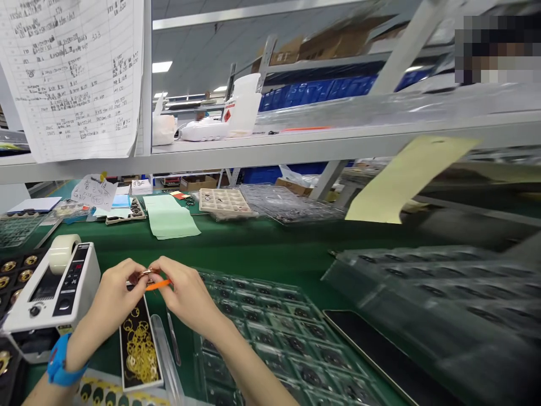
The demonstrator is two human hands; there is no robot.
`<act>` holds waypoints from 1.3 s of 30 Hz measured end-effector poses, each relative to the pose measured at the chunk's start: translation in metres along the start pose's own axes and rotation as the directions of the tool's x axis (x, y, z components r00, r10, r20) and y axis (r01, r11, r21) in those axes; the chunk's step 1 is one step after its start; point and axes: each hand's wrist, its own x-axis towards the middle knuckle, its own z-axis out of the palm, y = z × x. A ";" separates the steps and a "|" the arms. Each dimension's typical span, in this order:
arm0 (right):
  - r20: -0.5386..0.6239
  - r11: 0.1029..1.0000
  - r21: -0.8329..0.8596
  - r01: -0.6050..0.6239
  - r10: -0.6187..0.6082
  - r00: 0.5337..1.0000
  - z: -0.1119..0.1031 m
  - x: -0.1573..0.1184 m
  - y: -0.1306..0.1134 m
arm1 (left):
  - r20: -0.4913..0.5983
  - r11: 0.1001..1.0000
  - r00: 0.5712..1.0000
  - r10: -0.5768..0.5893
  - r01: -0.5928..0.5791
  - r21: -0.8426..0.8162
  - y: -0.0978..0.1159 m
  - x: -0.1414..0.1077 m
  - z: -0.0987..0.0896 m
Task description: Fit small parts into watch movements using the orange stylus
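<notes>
Both hands meet over the left part of the bench. My left hand point(120, 287), with a blue band at its wrist, pinches a small copper-coloured metal part point(146, 275), which looks ring-shaped. On the part's other side, the fingers of my right hand point(177, 287) are closed on it too, and a thin orange stick point(158, 285) lies in that hand. Fingertips hide much of the metal part. Just below the hands is a narrow white box point(122, 361) holding many thin yellow rings point(141, 352). Metal tweezers point(173, 338) lie right of it.
A white tape dispenser point(87, 276) stands left, beside a black tray of brass-coloured rings point(25, 275). Clear compartment trays point(270, 321) and a dark phone-like slab point(380, 355) lie right. A grey shelf beam point(270, 151) crosses above, with a yellow paper point(393, 192) hanging from it.
</notes>
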 end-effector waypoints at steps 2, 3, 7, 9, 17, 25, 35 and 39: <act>-0.009 0.990 -0.104 0.090 -0.092 0.996 0.000 -0.002 -0.008 | 0.088 0.996 0.992 -0.087 0.086 0.013 0.002 -0.001 -0.007; -0.013 0.974 -0.171 0.150 -0.154 0.988 0.000 -0.003 -0.014 | 0.125 0.992 0.985 -0.122 0.120 0.025 0.005 -0.003 -0.011; -0.056 0.890 -0.348 0.294 -0.333 0.941 -0.002 -0.007 -0.035 | 0.247 0.972 0.951 -0.186 0.214 -0.092 0.015 -0.007 -0.018; -0.121 0.872 -0.364 0.326 -0.392 0.912 -0.006 -0.009 -0.040 | 0.271 0.928 0.946 -0.176 0.252 -0.276 0.015 -0.006 -0.017; -0.429 0.882 -0.412 0.228 -0.409 0.806 -0.025 -0.018 -0.039 | 0.220 0.557 0.925 -0.311 0.365 -0.746 0.017 -0.005 -0.007; -0.291 0.859 -0.430 0.278 -0.423 0.858 -0.013 -0.010 -0.029 | 0.148 0.547 0.929 -0.340 0.324 -0.772 0.037 -0.017 0.002; -0.241 0.809 -0.442 0.387 -0.523 0.818 -0.014 -0.009 -0.023 | 0.025 0.818 0.968 -0.249 0.224 -0.531 0.042 -0.028 0.005; -0.233 0.804 -0.429 0.413 -0.540 0.809 -0.014 -0.008 -0.022 | -0.024 0.859 0.974 -0.226 0.188 -0.476 0.041 -0.028 0.007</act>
